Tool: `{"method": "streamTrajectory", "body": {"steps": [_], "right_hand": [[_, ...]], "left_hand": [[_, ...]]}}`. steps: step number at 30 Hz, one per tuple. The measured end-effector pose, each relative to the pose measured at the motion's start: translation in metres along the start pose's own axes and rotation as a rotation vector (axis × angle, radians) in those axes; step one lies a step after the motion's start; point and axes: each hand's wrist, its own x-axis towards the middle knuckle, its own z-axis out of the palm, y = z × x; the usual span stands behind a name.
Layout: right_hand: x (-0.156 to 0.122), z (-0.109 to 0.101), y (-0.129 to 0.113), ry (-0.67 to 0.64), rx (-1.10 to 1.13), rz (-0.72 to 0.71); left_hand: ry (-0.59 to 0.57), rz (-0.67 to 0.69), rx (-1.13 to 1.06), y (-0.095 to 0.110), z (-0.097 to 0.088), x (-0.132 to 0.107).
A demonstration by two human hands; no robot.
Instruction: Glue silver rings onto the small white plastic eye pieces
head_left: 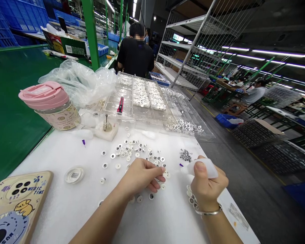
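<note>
My right hand [208,186] is closed round a small white squeeze bottle [205,167] whose purple nozzle tip [181,165] points left. My left hand [142,174] rests on the white foam mat [66,203], fingers pinched on a small white round part beside the nozzle. Several small white and silver rings [132,149] lie scattered on the mat ahead of both hands, and a few more lie under my wrists. A small heap of tiny metal pieces [185,155] lies just beyond the bottle.
Clear compartment trays [142,98] with sorted parts stand at the back, a red cutter [120,104] on one. A pink-lidded cup [51,105], crumpled plastic bag [78,79], small pin stand [107,127], tape roll [74,175] and phone [15,206] sit left. People work beyond.
</note>
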Motion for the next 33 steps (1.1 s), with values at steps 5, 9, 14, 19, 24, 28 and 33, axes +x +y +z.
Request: {"method": "streamTrajectory", "body": {"steps": [5, 9, 14, 19, 24, 28, 33], "right_hand": [[-0.0011, -0.0007, -0.0001, -0.025, 0.005, 0.001], [-0.0019, -0.0009, 0.0003, -0.052, 0.013, -0.009], [-0.0021, -0.0012, -0.0001, -0.040, 0.024, -0.090], [-0.0027, -0.0019, -0.0025, -0.073, 0.018, -0.124], [-0.0036, -0.0002, -0.0021, -0.056, 0.028, -0.121], [-0.0038, 0.0019, -0.0003, -0.034, 0.041, -0.108], [-0.0020, 0.0030, 0.0014, 0.038, 0.044, -0.074]], "left_hand": [[0.006, -0.003, 0.002, 0.0033, 0.0006, -0.0016], [0.015, -0.028, -0.006, 0.0067, 0.0013, -0.0038], [0.009, -0.035, -0.015, 0.0076, 0.0010, -0.0043], [-0.003, -0.039, -0.035, 0.0059, -0.0004, -0.0027], [0.000, -0.036, -0.043, 0.0049, -0.0008, -0.0025], [0.005, -0.039, -0.046, 0.0056, 0.0001, -0.0032], [-0.008, -0.044, -0.069, 0.0069, 0.0006, -0.0041]]}}
